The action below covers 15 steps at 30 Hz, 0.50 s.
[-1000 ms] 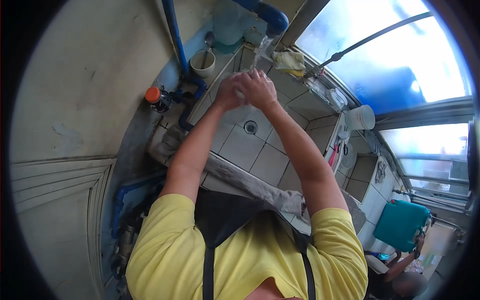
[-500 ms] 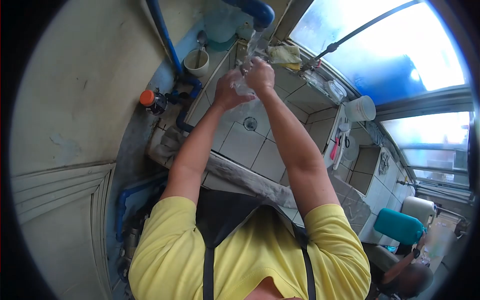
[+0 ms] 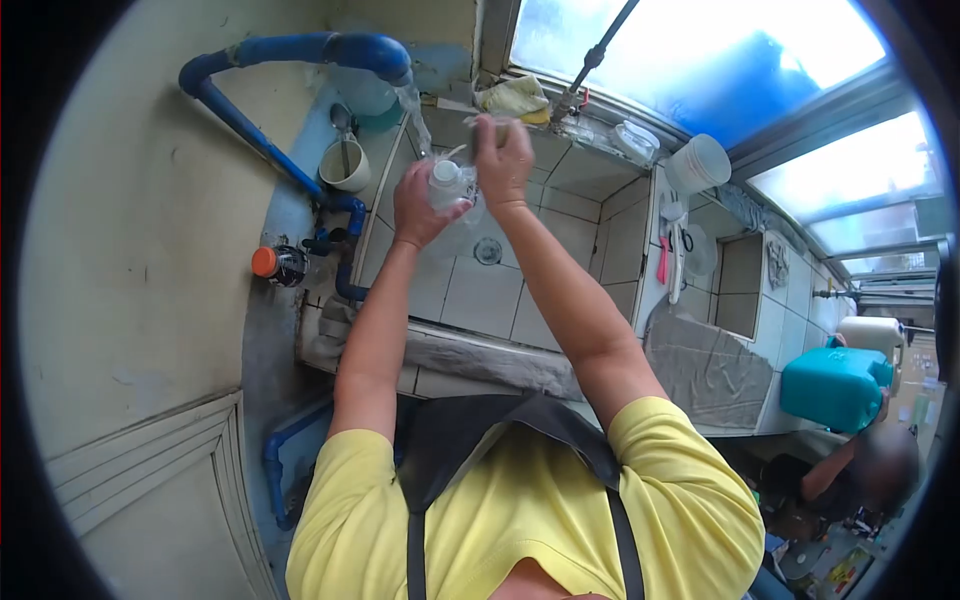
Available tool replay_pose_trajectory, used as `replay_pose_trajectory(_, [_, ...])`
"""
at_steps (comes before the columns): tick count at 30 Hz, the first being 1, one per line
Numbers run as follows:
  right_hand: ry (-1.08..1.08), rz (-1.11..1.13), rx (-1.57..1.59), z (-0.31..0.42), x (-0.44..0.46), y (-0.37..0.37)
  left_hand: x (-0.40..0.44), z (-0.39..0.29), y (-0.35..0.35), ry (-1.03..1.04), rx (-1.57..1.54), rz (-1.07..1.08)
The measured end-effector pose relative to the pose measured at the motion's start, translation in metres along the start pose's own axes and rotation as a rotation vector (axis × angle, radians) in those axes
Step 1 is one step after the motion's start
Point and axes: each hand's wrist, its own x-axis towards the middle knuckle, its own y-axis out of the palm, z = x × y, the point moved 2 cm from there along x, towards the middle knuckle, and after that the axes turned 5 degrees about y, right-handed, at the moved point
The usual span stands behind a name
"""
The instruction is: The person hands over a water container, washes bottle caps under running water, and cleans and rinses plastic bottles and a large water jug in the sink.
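Over the tiled sink (image 3: 485, 290), my left hand (image 3: 412, 208) is wrapped round a small clear plastic bottle (image 3: 447, 190), its neck tilted up towards me. Water (image 3: 414, 112) runs from the end of a thick blue pipe (image 3: 365, 55) just beyond that hand. My right hand (image 3: 507, 165) is raised to the right of the bottle with its fingers closed. What they hold is blurred and partly hidden. Between the two hands a thin pale strip shows near the bottle's neck. Beneath them lies the round drain (image 3: 487, 250).
Left of the sink stand a white mug (image 3: 346, 165) with spoons and an orange-capped bottle (image 3: 280, 265). A yellow sponge cloth (image 3: 515, 97) lies on the back ledge. To the right are a white tub (image 3: 698, 165), scissors (image 3: 685, 240), a teal jerrycan (image 3: 835, 385) and another person (image 3: 850, 465).
My hands have moved from under the running water and slightly apart, showing the bottle in my left hand. The camera view has shifted, bringing more of the blue pipe into sight.
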Motion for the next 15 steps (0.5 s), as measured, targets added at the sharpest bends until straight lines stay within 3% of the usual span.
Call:
replay_pose_trajectory(4, [-0.095,-0.246,-0.073,0.005,0.005,-0.029,0.015,-0.01,-0.002,-0.049,-0.087,0.157])
replay_pose_trajectory(7, [0.166,0.457,-0.439,-0.016,-0.015,-0.012,0.018,-0.02,0.006,-0.027,-0.123,0.238])
replay_pose_trajectory(8, [0.179,0.442,-0.436,-0.025,-0.013,-0.015,0.02,-0.021,0.007,0.009,-0.12,0.236])
replay_pose_trajectory(11, [0.543,0.481,0.06,-0.067,-0.002,-0.016,0.018,-0.018,0.014,0.067,-0.149,0.205])
replay_pose_trajectory(12, [0.55,0.466,0.067,-0.066,-0.003,-0.022,0.017,-0.015,0.018,0.089,-0.183,0.165])
replay_pose_trajectory(14, [0.525,0.136,0.111,-0.054,-0.007,-0.046,0.017,-0.015,0.023,0.114,-0.224,0.132])
replay_pose_trajectory(15, [0.511,-0.031,0.129,-0.051,-0.013,-0.057,0.014,-0.01,0.024,-0.212,-0.317,0.042])
